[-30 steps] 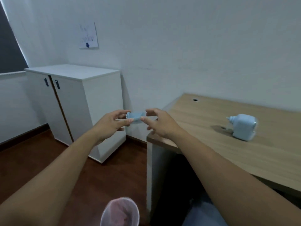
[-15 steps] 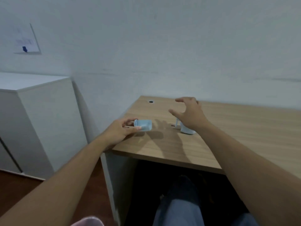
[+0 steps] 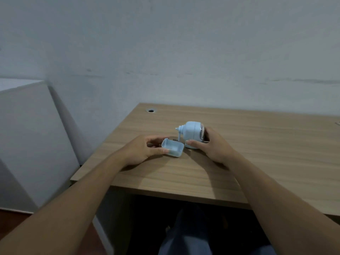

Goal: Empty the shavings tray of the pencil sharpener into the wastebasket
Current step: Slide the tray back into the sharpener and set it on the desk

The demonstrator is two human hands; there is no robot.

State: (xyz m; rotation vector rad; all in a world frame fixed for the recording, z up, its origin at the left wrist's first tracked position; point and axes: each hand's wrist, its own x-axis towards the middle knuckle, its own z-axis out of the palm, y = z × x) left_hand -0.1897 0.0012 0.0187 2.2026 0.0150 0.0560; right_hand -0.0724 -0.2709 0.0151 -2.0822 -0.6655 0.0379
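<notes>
A small pale blue shavings tray (image 3: 173,148) sits at desk level with its open side up, and its inside looks empty. My left hand (image 3: 142,150) grips the tray's left end between thumb and fingers. Just right of the tray stands the pale blue pencil sharpener (image 3: 191,134), its crank handle pointing left. My right hand (image 3: 214,145) wraps around the sharpener's right side and base. Tray and sharpener are almost touching. The wastebasket is out of view.
The wooden desk (image 3: 239,172) runs right along the white wall, with a cable hole (image 3: 150,110) at its back left corner. A white cabinet (image 3: 27,135) stands to the left of the desk. My knees (image 3: 185,234) are under the desk's front edge.
My view swung right from the cabinet and floor to the desk. My left hand carried the tray over the desk beside the sharpener. My right hand left the tray and took hold of the sharpener.
</notes>
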